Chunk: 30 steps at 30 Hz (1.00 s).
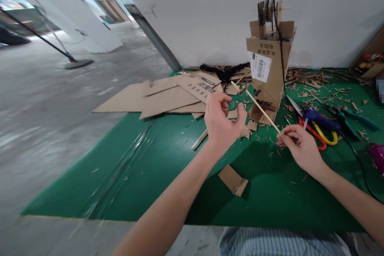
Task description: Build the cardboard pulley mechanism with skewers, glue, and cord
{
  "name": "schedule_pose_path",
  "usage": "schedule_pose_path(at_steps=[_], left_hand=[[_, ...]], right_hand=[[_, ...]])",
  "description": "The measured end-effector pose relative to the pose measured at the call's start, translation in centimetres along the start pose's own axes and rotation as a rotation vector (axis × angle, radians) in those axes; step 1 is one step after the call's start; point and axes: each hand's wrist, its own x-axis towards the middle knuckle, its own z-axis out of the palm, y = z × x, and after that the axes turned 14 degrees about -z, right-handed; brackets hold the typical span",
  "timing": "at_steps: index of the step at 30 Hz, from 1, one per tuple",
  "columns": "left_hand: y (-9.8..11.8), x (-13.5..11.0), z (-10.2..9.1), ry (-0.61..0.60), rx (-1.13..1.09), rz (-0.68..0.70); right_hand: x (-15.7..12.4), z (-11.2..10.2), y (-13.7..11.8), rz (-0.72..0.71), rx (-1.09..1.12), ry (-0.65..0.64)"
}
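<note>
My right hand (300, 148) pinches a thin wooden stick (258, 104) near its lower end, where a small piece of cardboard sits around or against it. The stick slants up and away to the left. My left hand (225, 122) is raised over the mat with thumb and fingers curved apart, holding nothing. Behind the stick stands a tall cardboard box (265, 88) with a white label; a spool (269, 10) sits between two cardboard uprights on top, and a black cord hangs from it. A folded cardboard scrap (232, 180) lies in front of my left hand.
Flat cardboard sheets (168, 98) lie at the back left. To the right are red-and-yellow-handled scissors (318, 124), a blue-handled tool (322, 119) and teal pliers (357, 120). Cardboard shreds (312, 78) cover the back of the green table (144, 184). A white wall stands behind.
</note>
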Motion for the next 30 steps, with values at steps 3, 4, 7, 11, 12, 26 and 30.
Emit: schedule_pose_path(at_steps=[3,4,7,11,12,26,30], left_hand=[[0.9,-0.6,-0.1,-0.148,-0.035,0.149],[1.3,-0.8,-0.1,-0.258,-0.051,0.146],[2.5,-1.8,0.2,-0.653,-0.133,-0.034],[3.5,-3.3,0.8,-1.050,-0.287,-0.358],[3.6,-3.6,1.0,-1.121,-0.339,-0.426],[4.5,-4.3,1.6,-0.913,-0.657,-0.917],[4.2,-3.1,1.3,-0.703,-0.793,-1.008]], right_hand=[[0.2,-0.1,0.1,0.014,0.065,0.041],[0.3,-0.1,0.0,0.017,0.076,0.048],[0.6,-0.1,-0.2,0.023,0.076,0.037],[0.7,-0.3,-0.4,0.029,0.093,0.009],[0.7,-0.3,-0.5,0.030,0.094,-0.001],[0.2,0.4,-0.8,0.037,0.117,0.082],[0.1,0.6,-0.5,0.061,0.117,0.060]])
